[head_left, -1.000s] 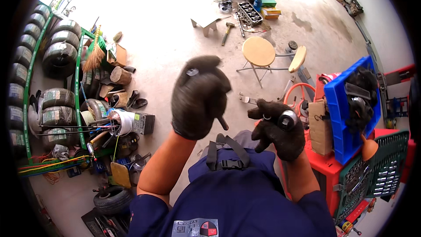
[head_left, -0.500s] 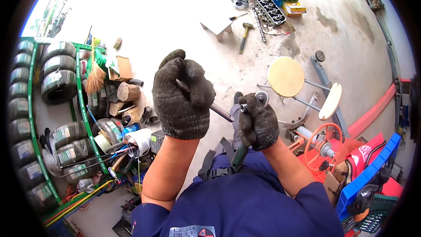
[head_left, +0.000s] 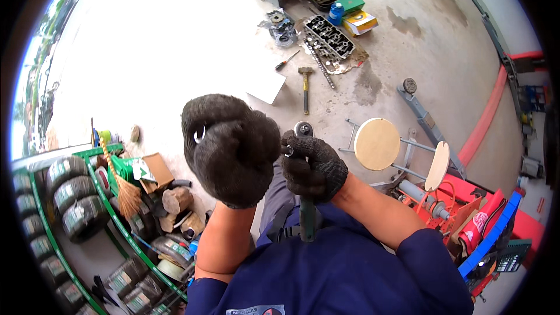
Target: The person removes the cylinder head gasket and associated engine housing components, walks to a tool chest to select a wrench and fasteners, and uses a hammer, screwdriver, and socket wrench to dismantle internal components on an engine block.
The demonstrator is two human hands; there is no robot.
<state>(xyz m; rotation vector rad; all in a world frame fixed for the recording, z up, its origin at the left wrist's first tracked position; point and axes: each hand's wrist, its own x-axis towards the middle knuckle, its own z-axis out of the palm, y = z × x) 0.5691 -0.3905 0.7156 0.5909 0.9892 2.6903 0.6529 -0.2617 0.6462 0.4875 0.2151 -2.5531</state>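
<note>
Both my hands wear dark knitted work gloves and are held in front of my chest. My left hand [head_left: 232, 154] is closed in a fist around a steel extension bar [head_left: 200, 134]; only its bright rounded end shows, and the rest is hidden by the glove. Close beside it on the right, my right hand [head_left: 315, 169] is wrapped round a ratchet wrench [head_left: 303, 129]. The round head sticks up above the fingers, and the green handle [head_left: 308, 221] points down toward me. A small shiny socket [head_left: 288, 150] shows at the thumb and forefinger of that hand.
On the floor ahead lie a hammer [head_left: 305, 90], a screwdriver [head_left: 287, 60], a cylinder head [head_left: 329, 38] and a camshaft [head_left: 321, 65]. A round-seated stool [head_left: 377, 143] stands right, near red equipment [head_left: 443, 198]. Left are tyres [head_left: 81, 219] on green racks and a broom [head_left: 125, 192].
My view has shifted, and the hands are closer together. The extension bar, whose shaft pointed toward my right hand, now shows only one end. The ratchet handle has turned more upright.
</note>
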